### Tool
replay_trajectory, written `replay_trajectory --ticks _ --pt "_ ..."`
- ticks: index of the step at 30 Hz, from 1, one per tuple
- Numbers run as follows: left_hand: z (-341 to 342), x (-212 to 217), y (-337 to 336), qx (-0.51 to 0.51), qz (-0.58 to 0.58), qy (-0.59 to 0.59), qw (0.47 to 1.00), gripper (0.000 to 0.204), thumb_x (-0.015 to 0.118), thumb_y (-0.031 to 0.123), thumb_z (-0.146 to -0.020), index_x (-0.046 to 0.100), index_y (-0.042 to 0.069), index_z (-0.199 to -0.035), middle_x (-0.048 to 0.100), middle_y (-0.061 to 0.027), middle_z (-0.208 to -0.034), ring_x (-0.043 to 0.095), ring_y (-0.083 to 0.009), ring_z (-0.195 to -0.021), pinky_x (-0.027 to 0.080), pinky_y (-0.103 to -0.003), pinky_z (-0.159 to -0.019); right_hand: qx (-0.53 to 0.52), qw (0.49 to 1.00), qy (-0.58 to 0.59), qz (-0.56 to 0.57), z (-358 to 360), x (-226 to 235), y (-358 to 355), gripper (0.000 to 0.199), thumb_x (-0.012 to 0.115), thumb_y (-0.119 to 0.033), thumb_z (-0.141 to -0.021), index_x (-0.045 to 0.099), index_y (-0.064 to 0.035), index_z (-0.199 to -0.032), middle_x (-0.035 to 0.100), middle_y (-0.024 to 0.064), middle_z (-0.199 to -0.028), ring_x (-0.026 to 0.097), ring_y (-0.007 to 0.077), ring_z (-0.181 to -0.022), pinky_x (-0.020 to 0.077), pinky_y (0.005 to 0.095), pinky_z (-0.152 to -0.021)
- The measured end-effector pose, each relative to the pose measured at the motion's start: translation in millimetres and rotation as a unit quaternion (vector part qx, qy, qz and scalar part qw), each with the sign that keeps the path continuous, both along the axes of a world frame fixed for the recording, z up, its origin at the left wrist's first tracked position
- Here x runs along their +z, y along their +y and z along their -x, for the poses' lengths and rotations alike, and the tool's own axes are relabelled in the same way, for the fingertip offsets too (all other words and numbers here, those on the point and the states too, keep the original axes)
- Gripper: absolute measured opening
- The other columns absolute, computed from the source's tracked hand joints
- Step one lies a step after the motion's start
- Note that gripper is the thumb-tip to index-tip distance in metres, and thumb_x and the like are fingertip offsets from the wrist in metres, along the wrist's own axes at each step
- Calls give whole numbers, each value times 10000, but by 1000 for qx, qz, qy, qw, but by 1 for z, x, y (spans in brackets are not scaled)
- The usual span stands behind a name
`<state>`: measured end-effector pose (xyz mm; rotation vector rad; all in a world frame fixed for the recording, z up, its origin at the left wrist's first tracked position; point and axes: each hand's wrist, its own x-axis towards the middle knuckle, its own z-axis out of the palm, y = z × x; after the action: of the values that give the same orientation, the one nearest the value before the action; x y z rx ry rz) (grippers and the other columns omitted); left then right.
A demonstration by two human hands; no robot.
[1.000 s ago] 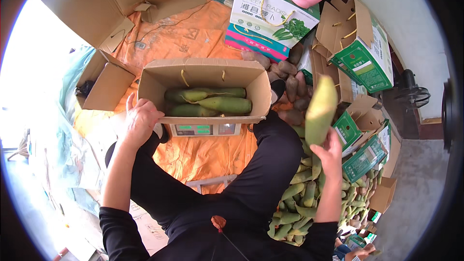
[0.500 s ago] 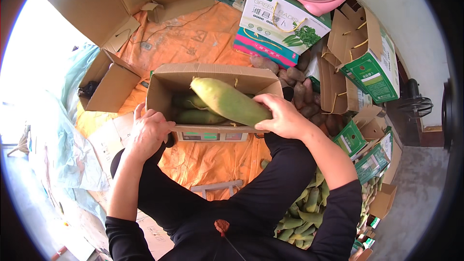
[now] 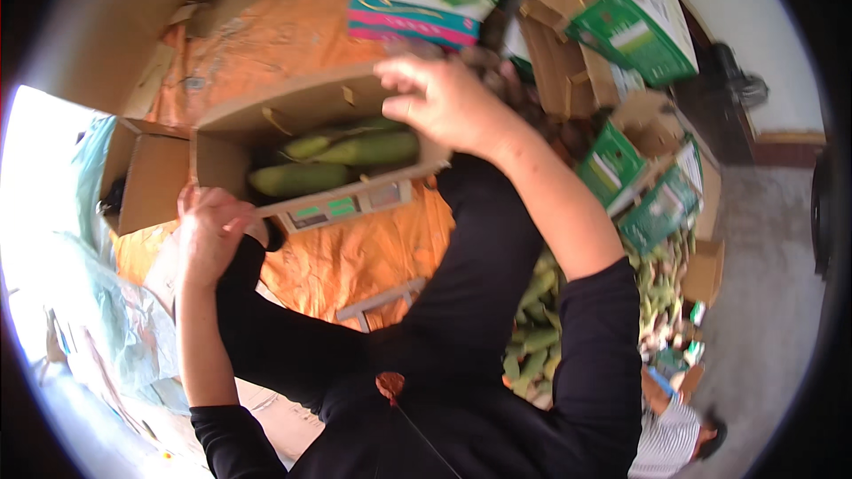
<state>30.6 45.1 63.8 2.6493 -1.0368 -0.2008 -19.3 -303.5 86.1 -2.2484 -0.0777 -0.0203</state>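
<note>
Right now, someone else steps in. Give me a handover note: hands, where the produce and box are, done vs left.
Left hand: on the near left corner of the open cardboard box, steadying it.
Right hand: over the box's right end, fingers spread, holding nothing.
Box sits on a scale over orange cloth.
Done: several long green vegetables lie lengthwise inside.
Left: a pile of the same green vegetables remains on the floor at the person's right; box flaps open, unsealed.
</note>
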Motion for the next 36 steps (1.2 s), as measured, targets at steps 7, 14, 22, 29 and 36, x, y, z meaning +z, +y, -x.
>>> replay_trajectory --ticks 7,14,22,29,36 --pt "-3 -5 1 -28 8 -53 998 168 690 131 -740 695 65 -895 599 -54 -836 568 -238 -873 340 -420 -988 -225 965 36 -130 118 -10 -80 288 619 -118 -900 598 -13 -1167 662 76 -997 619 121 -854 493 262 -810" --pt "-5 -9 0 -7 24 -57 998 162 658 100 -770 688 46 -920 628 -50 -836 569 -209 -777 383 -360 -898 -396 907 115 80 253 -140 -84 113 626 -128 -838 662 -26 -868 664 130 -770 641 258 -710 495 335 -654" --pt "-10 -19 3 -29 10 -123 992 161 650 123 -802 680 41 -937 628 -50 -875 570 -219 -801 401 -363 -870 -445 842 302 49 383 -241 -24 279 661 -103 -744 631 -41 -1014 613 208 -1001 593 347 -976 479 427 -793" --pt "-10 -9 10 -3 4 -131 991 150 655 111 -780 679 41 -911 623 -65 -882 572 -243 -836 404 -377 -855 -748 552 368 25 439 -283 -30 595 813 -257 -658 556 -26 -1143 570 204 -1160 548 370 -1096 482 453 -891" --pt "-7 -16 -1 30 30 -101 994 162 671 126 -739 680 55 -884 600 -57 -872 556 -237 -907 344 -391 -947 -804 439 354 -186 468 -329 -47 843 889 -201 -602 430 72 -1254 554 201 -1209 592 303 -1024 517 425 -818"
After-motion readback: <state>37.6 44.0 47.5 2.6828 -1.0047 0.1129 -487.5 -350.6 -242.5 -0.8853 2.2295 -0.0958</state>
